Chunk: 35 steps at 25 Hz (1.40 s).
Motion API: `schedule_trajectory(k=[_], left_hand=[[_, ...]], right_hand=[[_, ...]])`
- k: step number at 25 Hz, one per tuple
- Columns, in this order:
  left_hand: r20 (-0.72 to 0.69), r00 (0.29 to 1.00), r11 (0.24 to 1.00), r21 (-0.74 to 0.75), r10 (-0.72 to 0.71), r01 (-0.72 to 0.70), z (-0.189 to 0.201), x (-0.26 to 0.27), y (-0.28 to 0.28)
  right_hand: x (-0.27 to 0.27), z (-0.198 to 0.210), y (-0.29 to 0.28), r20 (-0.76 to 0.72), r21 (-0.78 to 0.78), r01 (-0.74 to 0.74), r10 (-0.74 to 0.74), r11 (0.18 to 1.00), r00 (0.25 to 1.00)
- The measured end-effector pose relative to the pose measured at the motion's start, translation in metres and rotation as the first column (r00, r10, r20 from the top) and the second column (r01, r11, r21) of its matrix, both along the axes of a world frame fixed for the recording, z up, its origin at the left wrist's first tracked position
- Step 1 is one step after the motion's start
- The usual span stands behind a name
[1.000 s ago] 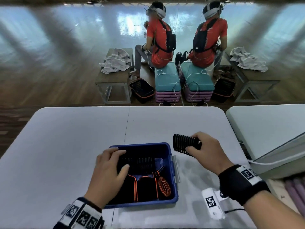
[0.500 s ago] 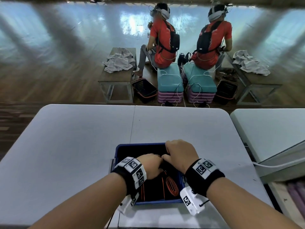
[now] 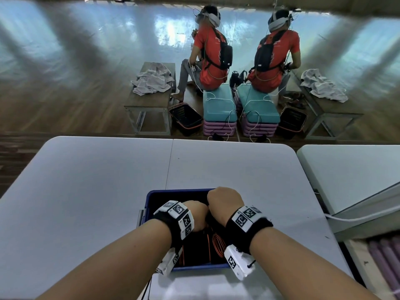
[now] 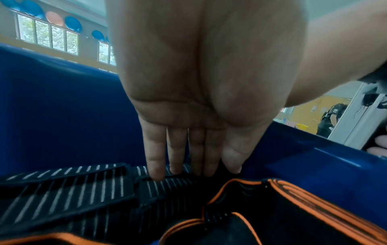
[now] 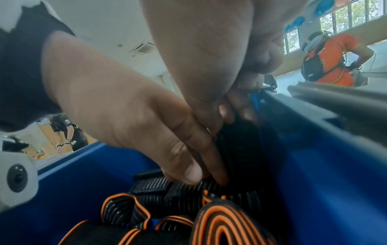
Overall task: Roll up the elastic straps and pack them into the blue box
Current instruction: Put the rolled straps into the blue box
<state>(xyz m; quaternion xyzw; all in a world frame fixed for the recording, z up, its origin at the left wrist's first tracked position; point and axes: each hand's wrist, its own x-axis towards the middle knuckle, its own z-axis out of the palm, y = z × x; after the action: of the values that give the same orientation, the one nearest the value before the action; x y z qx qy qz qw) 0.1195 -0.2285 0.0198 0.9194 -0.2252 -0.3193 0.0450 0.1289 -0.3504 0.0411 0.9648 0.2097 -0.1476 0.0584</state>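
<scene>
We see both hands inside the blue box: left hand, fingers straight, presses the striped straps; right hand pinches a black strap roll against the wall.

From the head view I cannot see my fingers: both hands dip into the blue box, and the left hand and right hand cover its far right corner. My wrist bands hide much of the rolled straps. In the right wrist view the black strap under my curled right fingers is dark and blurred; my grip on it is unclear.
</scene>
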Motion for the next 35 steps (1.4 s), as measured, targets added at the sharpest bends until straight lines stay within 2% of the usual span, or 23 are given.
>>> schedule_trajectory(k=[3,7,15,17,19,21,22,24,25,27,29,31,35], left_hand=[[0.014,1.000,0.999,-0.038,0.016,-0.015,-0.008,0.000,0.004],[0.016,1.000,1.000,0.000,-0.002,0.002,-0.017,0.002,0.008],[-0.038,0.998,0.992,0.111,-0.058,0.062,0.000,0.002,0.005],[-0.064,0.996,0.994,0.085,-0.060,0.065,0.010,0.000,0.007],[-0.056,0.998,0.999,-0.020,-0.040,0.039,0.026,-0.001,0.014],[0.012,0.998,0.976,-0.208,0.069,-0.065,0.041,-0.007,0.034],[0.046,0.984,0.935,-0.324,0.171,-0.147,0.045,-0.014,0.049],[0.156,0.912,0.805,-0.541,0.379,-0.243,0.044,-0.035,0.086],[0.236,0.853,0.766,-0.591,0.465,-0.253,0.040,-0.049,0.104],[0.309,0.719,0.715,-0.597,0.622,-0.363,0.026,-0.077,0.131],[0.245,0.637,0.647,-0.546,0.731,-0.533,0.011,-0.099,0.140],[0.186,0.640,0.630,-0.508,0.746,-0.587,-0.001,-0.113,0.137],[0.203,0.678,0.665,-0.520,0.706,-0.537,-0.009,-0.127,0.116]], right_hand=[[0.003,0.000,0.003,-0.014,-0.012,-0.021,0.021,1.000,1.000],[-0.001,-0.002,0.002,-0.079,-0.033,-0.042,0.039,0.999,0.996],[-0.001,0.010,0.000,-0.126,-0.097,-0.102,0.089,0.990,0.988],[-0.001,0.015,-0.002,-0.129,-0.112,-0.127,0.112,0.986,0.985],[-0.004,0.018,-0.009,-0.112,-0.039,-0.136,0.131,0.990,0.985],[-0.011,0.016,-0.026,-0.031,0.173,-0.094,0.101,0.980,0.994],[-0.016,0.012,-0.037,0.035,0.314,-0.042,0.033,0.948,0.999],[-0.029,-0.001,-0.062,0.100,0.545,0.081,-0.160,0.835,0.982],[-0.036,-0.007,-0.071,0.065,0.599,0.143,-0.226,0.788,0.972],[-0.048,-0.019,-0.081,-0.074,0.605,0.251,-0.260,0.755,0.963],[-0.053,-0.026,-0.083,-0.140,0.577,0.281,-0.246,0.767,0.959],[-0.056,-0.028,-0.089,-0.127,0.576,0.271,-0.243,0.771,0.962],[-0.068,-0.027,-0.115,-0.117,0.590,0.271,-0.251,0.761,0.961]])
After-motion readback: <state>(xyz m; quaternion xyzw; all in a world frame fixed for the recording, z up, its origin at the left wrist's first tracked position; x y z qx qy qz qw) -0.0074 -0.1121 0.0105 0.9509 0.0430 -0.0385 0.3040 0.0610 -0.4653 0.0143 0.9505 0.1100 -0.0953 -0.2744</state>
